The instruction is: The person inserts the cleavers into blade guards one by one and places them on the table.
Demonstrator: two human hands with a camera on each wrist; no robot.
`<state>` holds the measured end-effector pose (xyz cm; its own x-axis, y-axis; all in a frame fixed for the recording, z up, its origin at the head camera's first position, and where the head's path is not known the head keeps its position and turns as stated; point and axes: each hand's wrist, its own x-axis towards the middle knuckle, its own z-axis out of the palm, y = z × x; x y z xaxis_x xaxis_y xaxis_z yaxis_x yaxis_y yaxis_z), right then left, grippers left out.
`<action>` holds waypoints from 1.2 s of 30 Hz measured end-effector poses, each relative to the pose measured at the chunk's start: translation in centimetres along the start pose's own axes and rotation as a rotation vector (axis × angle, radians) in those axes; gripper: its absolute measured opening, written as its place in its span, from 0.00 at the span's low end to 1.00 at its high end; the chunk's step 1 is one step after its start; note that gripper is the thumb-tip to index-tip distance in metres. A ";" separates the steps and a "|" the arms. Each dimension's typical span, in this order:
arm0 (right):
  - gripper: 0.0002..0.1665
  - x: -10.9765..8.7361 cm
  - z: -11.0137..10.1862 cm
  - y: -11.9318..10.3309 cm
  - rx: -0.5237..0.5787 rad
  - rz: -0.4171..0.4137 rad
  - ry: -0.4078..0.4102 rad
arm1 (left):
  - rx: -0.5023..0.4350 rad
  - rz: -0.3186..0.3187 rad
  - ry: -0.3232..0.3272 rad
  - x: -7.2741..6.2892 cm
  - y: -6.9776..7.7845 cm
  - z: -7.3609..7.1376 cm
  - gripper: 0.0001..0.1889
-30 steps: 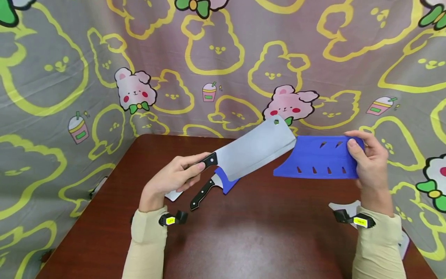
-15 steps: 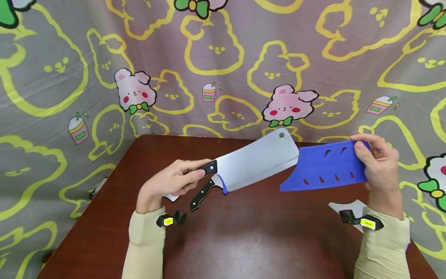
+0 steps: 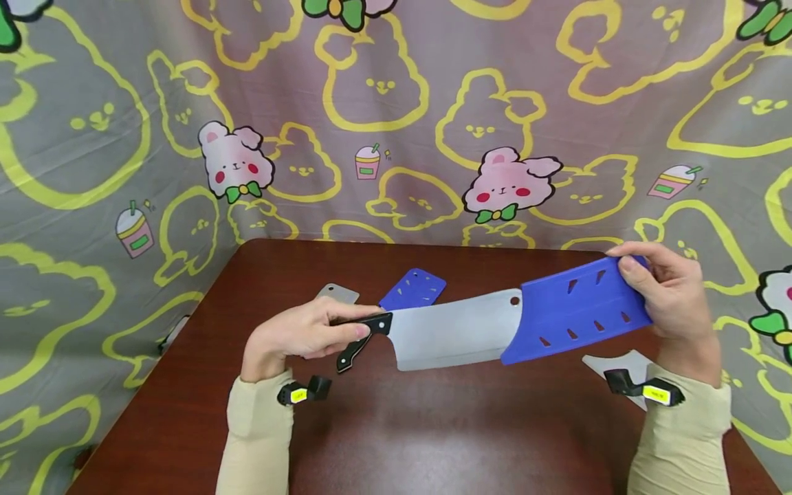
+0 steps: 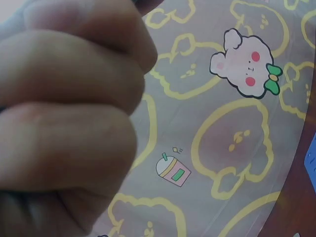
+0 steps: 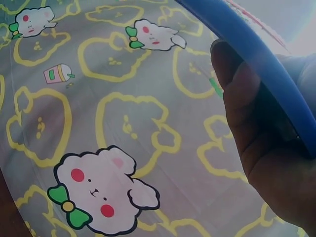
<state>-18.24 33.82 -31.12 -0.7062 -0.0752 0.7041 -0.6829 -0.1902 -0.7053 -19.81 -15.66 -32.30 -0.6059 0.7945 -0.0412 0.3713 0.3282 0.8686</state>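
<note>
My left hand (image 3: 297,333) pinches the black handle of a cleaver (image 3: 454,330) between thumb and fingers. The cleaver's broad steel blade points right, held over the table with its edge downward. My right hand (image 3: 677,302) grips the far end of a blue slotted blade guard (image 3: 575,309). The blade's holed front end meets the guard's curved mouth and overlaps it in the head view. Curled fingers (image 4: 69,143) fill the left wrist view, where the cleaver does not show. The guard's blue rim (image 5: 266,64) crosses my right hand in the right wrist view.
Behind the cleaver lies a second black-handled knife in a blue guard (image 3: 416,287), partly hidden. A grey holed piece (image 3: 340,293) lies beside it. Another grey flat piece (image 3: 621,364) is near the right wrist. A patterned curtain (image 3: 383,137) surrounds the brown table (image 3: 458,426).
The cleaver has tilted down from a raised slant to nearly level, and its front end now meets the guard's mouth. The guard has shifted slightly and tilted. The knife behind shows more.
</note>
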 end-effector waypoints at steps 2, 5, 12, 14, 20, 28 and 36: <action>0.14 0.1 0.0 0.0 -0.016 0.004 -0.030 | 0.017 0.003 0.001 0.0 -0.1 0.0 0.21; 0.14 0.1 0.1 -0.2 -0.024 0.002 -0.031 | 0.043 0.014 0.013 0.1 -0.1 -0.1 0.21; 0.15 0.3 1.0 0.0 -0.043 0.054 -0.041 | 0.046 -0.023 0.052 -0.2 0.3 -0.1 0.20; 0.15 0.4 1.4 0.2 -0.090 0.086 -0.067 | 0.065 -0.016 0.051 -0.1 0.4 -0.1 0.20; 0.15 0.2 2.4 0.3 -0.119 0.070 -0.077 | 0.148 0.061 0.107 0.4 0.3 0.1 0.17; 0.13 0.4 2.4 0.6 0.005 0.029 0.000 | 0.141 0.054 0.178 0.9 0.9 0.5 0.18; 0.12 0.4 6.0 1.8 -0.149 0.157 -0.084 | 0.133 0.094 0.156 3.6 1.8 2.7 0.21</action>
<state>-18.69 27.58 -31.61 -0.7919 -0.1753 0.5849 -0.5905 -0.0237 -0.8067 -19.44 -10.78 -32.24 -0.6617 0.7396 0.1231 0.5148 0.3287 0.7918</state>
